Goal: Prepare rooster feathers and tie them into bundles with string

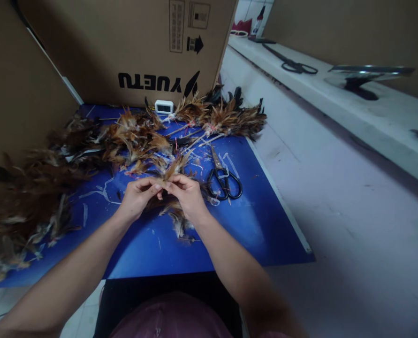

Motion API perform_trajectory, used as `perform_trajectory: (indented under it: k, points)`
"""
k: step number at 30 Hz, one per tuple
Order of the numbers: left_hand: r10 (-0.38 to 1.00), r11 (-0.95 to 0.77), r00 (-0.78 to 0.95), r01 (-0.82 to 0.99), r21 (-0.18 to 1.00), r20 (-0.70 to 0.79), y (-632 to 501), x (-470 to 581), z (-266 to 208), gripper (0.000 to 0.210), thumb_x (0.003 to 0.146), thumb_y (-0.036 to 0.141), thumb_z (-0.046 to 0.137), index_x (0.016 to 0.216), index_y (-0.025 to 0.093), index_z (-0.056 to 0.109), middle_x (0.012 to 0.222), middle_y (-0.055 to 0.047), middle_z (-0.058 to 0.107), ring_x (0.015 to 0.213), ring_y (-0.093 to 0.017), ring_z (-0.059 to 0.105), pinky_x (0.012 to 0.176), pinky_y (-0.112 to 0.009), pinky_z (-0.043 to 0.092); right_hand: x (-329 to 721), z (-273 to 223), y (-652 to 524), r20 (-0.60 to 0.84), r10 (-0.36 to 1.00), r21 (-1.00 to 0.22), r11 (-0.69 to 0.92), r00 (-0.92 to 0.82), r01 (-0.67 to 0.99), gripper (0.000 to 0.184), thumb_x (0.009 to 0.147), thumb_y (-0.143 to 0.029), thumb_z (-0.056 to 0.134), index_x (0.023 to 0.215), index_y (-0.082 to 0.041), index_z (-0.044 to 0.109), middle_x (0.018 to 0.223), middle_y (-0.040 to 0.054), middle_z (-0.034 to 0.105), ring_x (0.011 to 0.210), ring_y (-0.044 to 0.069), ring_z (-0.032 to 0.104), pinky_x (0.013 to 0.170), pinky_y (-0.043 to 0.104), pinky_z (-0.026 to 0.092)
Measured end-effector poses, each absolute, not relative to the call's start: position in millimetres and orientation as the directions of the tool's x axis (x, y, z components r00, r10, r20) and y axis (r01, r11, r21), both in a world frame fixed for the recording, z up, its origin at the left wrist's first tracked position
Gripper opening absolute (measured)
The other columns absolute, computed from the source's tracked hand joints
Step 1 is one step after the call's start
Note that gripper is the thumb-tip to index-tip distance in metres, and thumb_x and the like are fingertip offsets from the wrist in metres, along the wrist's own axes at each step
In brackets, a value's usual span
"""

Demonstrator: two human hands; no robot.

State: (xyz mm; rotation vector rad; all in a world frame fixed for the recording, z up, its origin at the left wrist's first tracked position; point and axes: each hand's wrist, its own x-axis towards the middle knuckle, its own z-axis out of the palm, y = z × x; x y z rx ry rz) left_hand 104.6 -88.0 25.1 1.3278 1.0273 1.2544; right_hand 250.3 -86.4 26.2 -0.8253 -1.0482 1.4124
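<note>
Both hands meet over the middle of the blue table [258, 234], pinching a small bunch of brown feathers [178, 165] between thumbs and fingertips. My left hand [140, 193] is closed on its lower end from the left. From the right, my right hand [185, 191] is closed on the same bunch, its thumb close to the other thumb. The feather tips point up and away from me. Below the hands lie loose grey-brown feathers [178, 220], partly covered by them. Black-handled scissors [225, 180] lie just right of my right hand, blades pointing away.
A large heap of brown feathers [26, 202] spreads along the left side. Feather bundles on sticks [230, 117] lie at the back right, near a small white digital display [164, 107]. Cardboard boxes [99, 47] stand behind. A ledge [321, 89] at right carries another pair of scissors [296, 66].
</note>
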Motion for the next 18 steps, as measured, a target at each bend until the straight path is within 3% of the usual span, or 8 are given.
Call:
perform_trajectory:
  k: [6,12,18]
  points:
    - [0.982,-0.152,0.103,-0.06,0.987,0.157,-88.9,105.9,24.5,0.02,0.074,0.033,0.074,0.065,0.016,0.07,0.057,-0.002,0.061,0.058,-0.014,0.055,0.064,-0.027,0.046,246.3,28.2,-88.7,0.11,0.99,-0.937,0.073,-0.09,-0.341,0.026,0.068,-0.045,0.071,0.065,-0.021,0.061,0.062,-0.0026,0.061,0.06,0.013,0.057,0.064,0.029,0.052]
    - [0.99,-0.103,0.082,-0.096,0.99,0.111,-89.9,107.9,23.1,0.022,0.073,0.033,0.075,0.06,0.015,0.067,0.056,-0.001,0.06,0.057,-0.012,0.054,0.062,-0.025,0.044,242.2,26.2,-90.6,0.104,0.993,-0.922,0.077,-0.053,-0.379,0.019,0.07,-0.036,0.07,0.069,-0.021,0.059,0.064,-0.0033,0.058,0.057,0.012,0.058,0.061,0.028,0.051]
    - [0.995,-0.072,0.062,-0.102,0.992,0.078,-92.2,109.9,22.3,0.025,0.071,0.035,0.076,0.059,0.015,0.066,0.056,-0.001,0.059,0.057,-0.012,0.054,0.061,-0.025,0.045,242.1,24.9,-92.0,0.128,0.991,-0.956,0.132,0.03,-0.261,0.016,0.07,-0.033,0.069,0.071,-0.021,0.06,0.07,-0.0024,0.058,0.058,0.011,0.055,0.061,0.026,0.05]
